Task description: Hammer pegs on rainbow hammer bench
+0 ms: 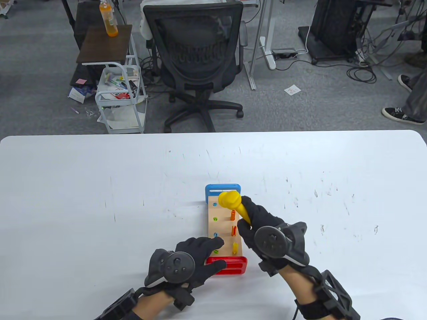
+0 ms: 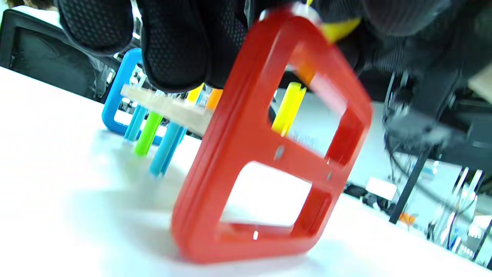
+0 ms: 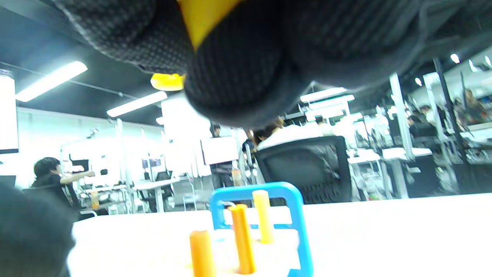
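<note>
The hammer bench (image 1: 224,230) is a wooden board with a blue end frame (image 1: 223,188) far and a red end frame (image 1: 233,265) near. Its left row of pegs is driven flush; the right row of orange pegs (image 1: 233,215) and a yellow peg (image 1: 235,247) stands up. My right hand (image 1: 258,221) grips the yellow hammer (image 1: 233,203) by its handle, head raised over the far right pegs. My left hand (image 1: 196,255) rests on the bench's near left corner, fingers on the board and red frame (image 2: 265,150). The standing pegs (image 3: 242,240) show in the right wrist view.
The white table (image 1: 100,200) spreads wide to the left and right of the bench. A black office chair (image 1: 196,56) stands beyond the far edge, with a small cart (image 1: 120,96) to its left.
</note>
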The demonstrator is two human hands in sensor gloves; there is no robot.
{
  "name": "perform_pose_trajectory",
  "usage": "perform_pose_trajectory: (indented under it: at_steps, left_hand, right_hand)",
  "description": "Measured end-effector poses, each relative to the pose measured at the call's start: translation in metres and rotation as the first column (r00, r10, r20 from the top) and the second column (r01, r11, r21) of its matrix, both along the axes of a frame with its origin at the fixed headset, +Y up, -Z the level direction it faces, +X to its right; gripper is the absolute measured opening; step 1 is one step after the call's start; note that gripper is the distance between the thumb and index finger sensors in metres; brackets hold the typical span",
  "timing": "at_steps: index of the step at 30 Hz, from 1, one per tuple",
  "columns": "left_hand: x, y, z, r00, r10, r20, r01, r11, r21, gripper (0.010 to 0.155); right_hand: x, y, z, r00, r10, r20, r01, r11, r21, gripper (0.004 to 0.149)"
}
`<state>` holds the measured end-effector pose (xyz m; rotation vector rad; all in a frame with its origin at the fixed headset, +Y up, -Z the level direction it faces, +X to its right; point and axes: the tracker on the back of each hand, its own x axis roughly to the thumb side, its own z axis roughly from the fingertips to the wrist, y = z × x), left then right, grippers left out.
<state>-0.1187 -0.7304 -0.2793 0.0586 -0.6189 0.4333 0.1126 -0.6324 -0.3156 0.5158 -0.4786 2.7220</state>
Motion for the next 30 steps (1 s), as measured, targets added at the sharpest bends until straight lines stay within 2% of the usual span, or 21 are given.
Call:
perform_pose_trajectory:
  at_steps: [2, 4, 6, 8, 10, 13, 14, 21, 24, 30]
  left_hand:
    - [0.004, -0.005, -0.003, 0.999, -0.044, 0.001, 0.044, 0.999, 0.003, 0.068]
    - [0.006, -0.008, -0.006, 0.999, -0.043, 0.012, 0.042, 0.998, 0.049, 0.065]
    - [0.007, -0.008, -0.009, 0.999, -0.030, 0.017, 0.029, 0.999, 0.044, 0.063]
    - [0.006, -0.011, -0.010, 1.000, -0.008, 0.024, 0.007, 0.999, 0.032, 0.063]
    - [0.007, -0.013, -0.012, 0.999, 0.011, 0.031, -0.012, 1.000, 0.026, 0.063]
    - [0.008, -0.016, -0.014, 0.999, 0.040, 0.035, -0.041, 0.999, 0.008, 0.059]
    - [0.008, -0.017, -0.016, 0.997, 0.058, 0.042, -0.058, 0.998, -0.011, 0.059]
    - [0.008, -0.021, -0.018, 0.994, 0.093, 0.049, -0.091, 0.995, -0.040, 0.062]
    - [0.008, -0.021, -0.018, 0.994, 0.095, 0.047, -0.093, 0.995, -0.040, 0.061]
    - [0.008, -0.022, -0.019, 0.994, 0.099, 0.054, -0.097, 0.994, -0.048, 0.060]
  right_hand:
    - [0.003, 0.003, -0.009, 1.000, -0.024, 0.017, 0.024, 1.000, 0.016, 0.061]
    - [0.006, 0.006, -0.019, 0.999, -0.003, 0.052, 0.001, 0.999, 0.034, 0.061]
    - [0.009, 0.008, -0.026, 0.996, 0.011, 0.088, -0.021, 0.993, 0.112, 0.061]
    - [0.009, 0.008, -0.029, 0.988, 0.082, 0.132, -0.105, 0.978, 0.181, 0.061]
    - [0.008, 0.002, -0.032, 0.986, 0.083, 0.145, -0.115, 0.966, 0.230, 0.061]
    - [0.009, -0.009, -0.036, 0.992, -0.001, 0.128, -0.030, 0.969, 0.245, 0.061]
    - [0.009, -0.011, -0.040, 0.994, -0.007, 0.107, -0.017, 0.976, 0.218, 0.061]
    - [0.004, -0.017, -0.045, 0.992, -0.127, 0.012, 0.121, 0.969, 0.215, 0.061]
    - [0.005, -0.021, -0.044, 0.992, -0.124, -0.002, 0.121, 0.959, 0.256, 0.063]
    - [0.015, -0.033, -0.043, 0.972, -0.232, -0.028, 0.229, 0.924, 0.305, 0.064]
